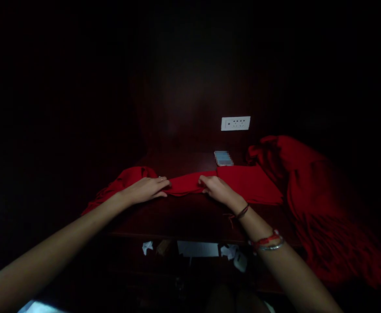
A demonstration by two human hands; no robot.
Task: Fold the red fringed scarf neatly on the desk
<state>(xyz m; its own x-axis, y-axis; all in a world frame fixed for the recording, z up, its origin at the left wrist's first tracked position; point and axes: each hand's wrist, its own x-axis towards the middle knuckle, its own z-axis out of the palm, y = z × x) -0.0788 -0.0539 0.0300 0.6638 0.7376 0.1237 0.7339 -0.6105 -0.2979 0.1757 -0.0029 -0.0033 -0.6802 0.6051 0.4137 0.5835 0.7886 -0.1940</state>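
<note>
On the bench [170, 217], touching folded red cloth [184, 183] with the left hand [144, 189], fingers and thumb apart, cannot tell whether gripping; pinching it with the right hand's [219, 189] fingers. Just behind, a phone [223, 158]; beyond, a white socket plate [236, 124].

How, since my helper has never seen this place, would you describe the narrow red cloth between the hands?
On the dark tabletop, below the white wall socket, find the left hand and the right hand. The narrow red cloth spans the gap between them. Unlike the wide red panel and fringed heap to its right, it is a slim band without fringe.
</note>
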